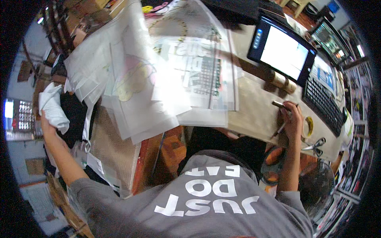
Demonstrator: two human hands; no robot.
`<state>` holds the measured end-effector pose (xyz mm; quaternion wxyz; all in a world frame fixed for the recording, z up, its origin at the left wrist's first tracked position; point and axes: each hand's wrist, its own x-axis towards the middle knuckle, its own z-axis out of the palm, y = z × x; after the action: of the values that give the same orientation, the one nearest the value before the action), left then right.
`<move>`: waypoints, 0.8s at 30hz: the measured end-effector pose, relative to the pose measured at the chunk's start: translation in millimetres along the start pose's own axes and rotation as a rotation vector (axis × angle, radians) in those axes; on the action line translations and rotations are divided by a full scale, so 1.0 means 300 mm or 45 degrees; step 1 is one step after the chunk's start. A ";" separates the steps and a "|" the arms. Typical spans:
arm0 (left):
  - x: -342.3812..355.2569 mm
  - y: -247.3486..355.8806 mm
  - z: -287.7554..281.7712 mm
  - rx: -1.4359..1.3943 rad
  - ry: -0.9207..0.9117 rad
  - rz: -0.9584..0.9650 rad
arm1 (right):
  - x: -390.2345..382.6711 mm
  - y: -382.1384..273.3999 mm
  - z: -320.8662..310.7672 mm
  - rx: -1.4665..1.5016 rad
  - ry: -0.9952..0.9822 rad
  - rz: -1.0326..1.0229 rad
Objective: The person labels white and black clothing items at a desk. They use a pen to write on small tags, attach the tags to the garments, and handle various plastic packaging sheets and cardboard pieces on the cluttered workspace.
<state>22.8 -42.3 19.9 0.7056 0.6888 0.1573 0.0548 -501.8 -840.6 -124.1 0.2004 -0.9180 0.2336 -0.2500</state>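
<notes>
At the far left, my left hand [45, 122] is closed on a folded white cloth [54, 107]; the cloth hides most of its fingers. A dark cloth [75, 115] lies beside it. On the right of the table, my right hand [293, 117] holds a slim pen-like tool [280, 130] between its fingers, with a dark end [278, 104] showing near the knuckles. Between my hands lie several overlapping translucent sheets [147, 119], some blurred. A sheet with printed lettering and a grid [198, 75] lies in the stack.
To the right stand a screen [281, 49] and a black keyboard [323, 105]. A roll of yellow tape [307, 127] and black-handled scissors [317, 146] lie by the table's right edge. Cardboard boxes [83, 12] stand at the back left.
</notes>
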 end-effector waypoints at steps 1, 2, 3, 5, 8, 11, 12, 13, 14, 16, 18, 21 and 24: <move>-0.004 0.022 0.050 -0.073 -0.042 -0.014 | -0.002 0.020 -0.006 0.015 0.004 -0.001; -0.012 0.050 0.088 -0.099 -0.059 -0.006 | -0.006 0.044 -0.004 0.029 0.009 0.000; -0.011 0.055 0.108 -0.122 -0.065 0.003 | -0.009 0.045 -0.020 0.040 0.028 -0.002; -0.032 0.085 0.182 -0.173 -0.096 0.025 | -0.003 0.050 -0.008 0.057 0.044 -0.028; -0.122 0.121 0.341 -0.229 -0.159 0.079 | 0.007 0.039 -0.021 0.096 0.026 -0.055; -0.362 0.186 0.586 -0.260 -0.287 0.161 | 0.006 0.041 -0.045 0.120 0.041 -0.103; -0.486 0.211 0.681 -0.252 -0.342 0.196 | 0.001 0.046 -0.047 0.150 0.046 -0.099; -0.610 0.208 0.779 -0.243 -0.409 0.212 | -0.001 0.053 -0.049 0.173 0.050 -0.097; -0.744 0.194 0.872 -0.214 -0.480 0.214 | -0.002 0.058 -0.049 0.199 0.055 -0.098; -1.009 0.089 1.026 -0.082 -0.652 0.173 | -0.001 0.047 -0.060 0.204 0.043 -0.064; -1.287 -0.092 1.160 0.382 -1.057 0.217 | 0.007 0.051 -0.054 0.229 0.036 -0.068; -1.559 -0.465 1.351 1.024 -1.903 0.703 | 0.005 0.063 -0.061 0.221 0.024 -0.047; -1.737 -0.531 1.373 1.227 -1.875 1.113 | 0.003 0.057 -0.064 0.207 0.006 -0.052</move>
<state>-369.1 -596.0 -60.7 0.1885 0.7625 -0.5850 -0.2020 -517.2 -859.7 -116.7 0.2687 -0.9027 0.1942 -0.2744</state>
